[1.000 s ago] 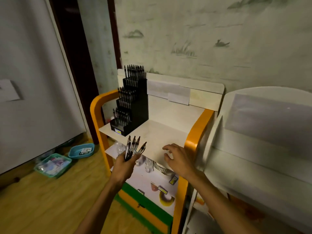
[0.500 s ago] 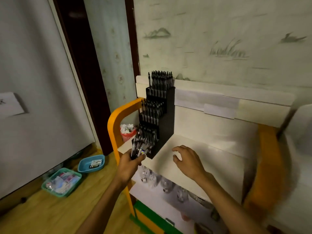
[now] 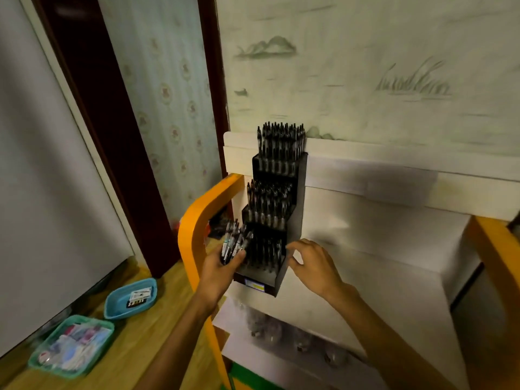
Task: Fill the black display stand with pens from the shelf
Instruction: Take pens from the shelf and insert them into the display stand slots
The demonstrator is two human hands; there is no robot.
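The left hand (image 3: pixel 222 270) covers the lower ends of the bunch of pens (image 3: pixel 235 243) it grips, and their count blurs together. Behind that grip, the display stand (image 3: pixel 295 218)'s front-left corner is hidden. Glassy items (image 3: pixel 281 330) on the shelf below are unidentifiable.

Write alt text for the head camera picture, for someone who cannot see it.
A person's left hand grips a bunch of pens beside a black tiered pen stand on a white shelf, while the right hand reaches towards the stand's lowest tier. Two plastic trays lie on the wooden floor.
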